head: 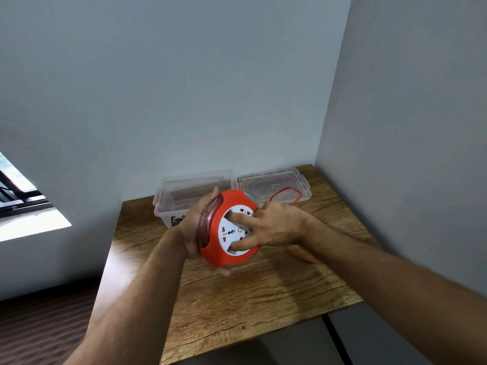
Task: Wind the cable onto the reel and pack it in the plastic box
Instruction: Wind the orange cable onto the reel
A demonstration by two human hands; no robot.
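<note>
Above the middle of the table, you hold the reel off the wood, tilted so its white socket face looks toward you. Your left hand is wrapped around its back and rim, gripping it. Your right hand lies on the front, fingers spread and pressed into the white face. The cable (thin and red) loops loose over the table near the far right corner and trails along the right edge, partly behind your right hand. The box stands open at the far edge, its lid lying just beside it toward the far right corner.
</note>
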